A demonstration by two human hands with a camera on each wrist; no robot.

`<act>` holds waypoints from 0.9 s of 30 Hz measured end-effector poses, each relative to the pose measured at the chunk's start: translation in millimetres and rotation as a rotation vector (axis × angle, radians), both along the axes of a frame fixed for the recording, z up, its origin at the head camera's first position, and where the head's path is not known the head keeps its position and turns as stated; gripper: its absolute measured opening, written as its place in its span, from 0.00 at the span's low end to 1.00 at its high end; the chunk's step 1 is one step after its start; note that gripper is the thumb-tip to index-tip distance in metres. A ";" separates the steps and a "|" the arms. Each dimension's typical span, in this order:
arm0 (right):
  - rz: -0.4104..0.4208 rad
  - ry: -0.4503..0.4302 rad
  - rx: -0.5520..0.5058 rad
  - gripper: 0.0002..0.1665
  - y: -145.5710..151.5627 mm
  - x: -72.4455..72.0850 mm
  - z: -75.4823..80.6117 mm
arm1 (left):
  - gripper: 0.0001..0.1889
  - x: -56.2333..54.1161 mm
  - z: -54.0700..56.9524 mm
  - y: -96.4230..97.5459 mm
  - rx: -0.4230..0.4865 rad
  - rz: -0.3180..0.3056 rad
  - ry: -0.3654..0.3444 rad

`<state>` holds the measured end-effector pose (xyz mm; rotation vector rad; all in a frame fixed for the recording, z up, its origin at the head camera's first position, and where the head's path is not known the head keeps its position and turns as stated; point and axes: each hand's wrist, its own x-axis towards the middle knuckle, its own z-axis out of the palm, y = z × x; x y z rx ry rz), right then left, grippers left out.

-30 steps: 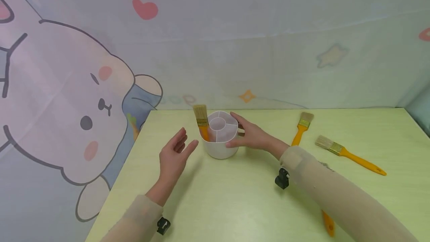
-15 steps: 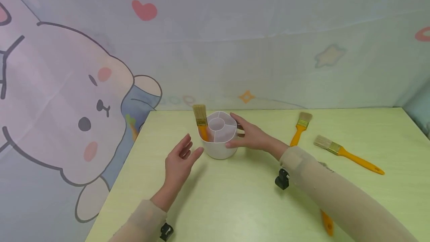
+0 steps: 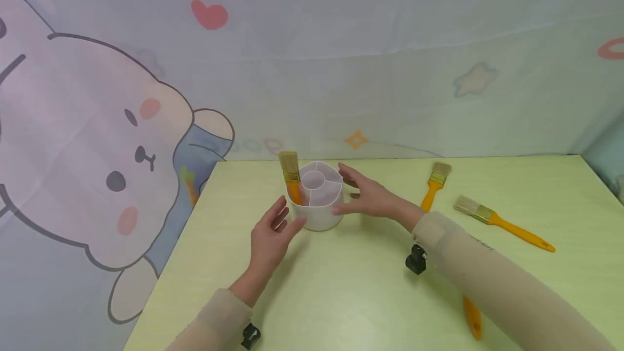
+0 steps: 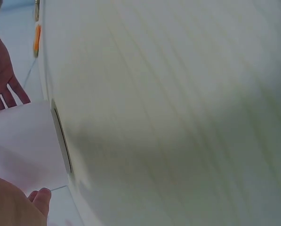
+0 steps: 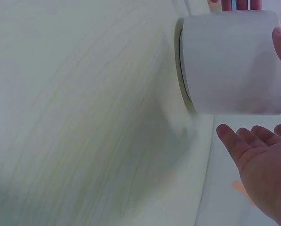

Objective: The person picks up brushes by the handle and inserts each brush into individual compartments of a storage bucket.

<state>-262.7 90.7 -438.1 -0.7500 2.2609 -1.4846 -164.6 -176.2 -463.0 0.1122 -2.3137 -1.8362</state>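
A white round organizer (image 3: 319, 218) with several compartments stands upright on the table. One paintbrush (image 3: 291, 171) leans in its left compartment, bristles up and orange handle down. My left hand (image 3: 271, 242) is at the organizer's left side, fingers loosely spread; whether it touches cannot be told. On the other side, my right hand (image 3: 372, 198) curves its relaxed fingers and thumb around the wall without gripping. The right wrist view shows a gap between the right hand (image 5: 262, 162) and the organizer (image 5: 234, 63).
Two paintbrushes lie right of the organizer: one (image 3: 435, 184) near the back, another (image 3: 504, 224) farther right. A third handle (image 3: 472, 316) sticks out below the right sleeve, the rest hidden. The pale yellow-green table (image 3: 341, 297) meets a printed cloth (image 3: 317, 85) behind.
My left hand has moved right and up to the organizer's side. The right hand has eased slightly away from the organizer's wall. The organizer stays practically in place.
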 end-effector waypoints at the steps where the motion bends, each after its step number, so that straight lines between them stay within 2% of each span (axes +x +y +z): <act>1: -0.002 0.001 0.007 0.70 2.8 -0.1 0.2 | 0.39 -0.3 0.3 1.7 -0.002 -0.002 -0.002; 13: -0.041 0.029 0.127 0.69 64.4 -1.4 5.7 | 0.41 -9.2 0.3 16.2 0.029 0.009 0.022; 27: -0.156 -0.016 0.228 0.71 142.3 -4.9 7.6 | 0.42 -17.2 -4.2 23.1 0.074 0.029 0.031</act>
